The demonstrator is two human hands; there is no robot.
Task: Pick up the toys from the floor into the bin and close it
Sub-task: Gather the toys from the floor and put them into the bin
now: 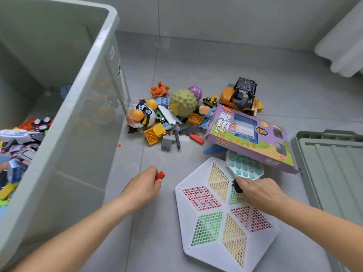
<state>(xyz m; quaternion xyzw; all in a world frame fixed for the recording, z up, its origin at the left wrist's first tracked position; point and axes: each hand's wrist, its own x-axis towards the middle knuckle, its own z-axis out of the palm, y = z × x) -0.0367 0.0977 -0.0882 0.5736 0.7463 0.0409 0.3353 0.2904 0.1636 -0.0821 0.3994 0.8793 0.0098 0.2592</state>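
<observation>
A: What is held nearest?
B: A red block is pinched in the curled left hand. A small dark piece is gripped by the right hand, over the white hexagonal board.
A: And farther off?
B: The toy pile is spread on the floor, just right of the open bin. The lid is laid at the right.

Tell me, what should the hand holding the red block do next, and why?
Probably swing the left hand over the bin and drop the red block in: its fingers grip it, and the open bin stands right beside it.
</observation>
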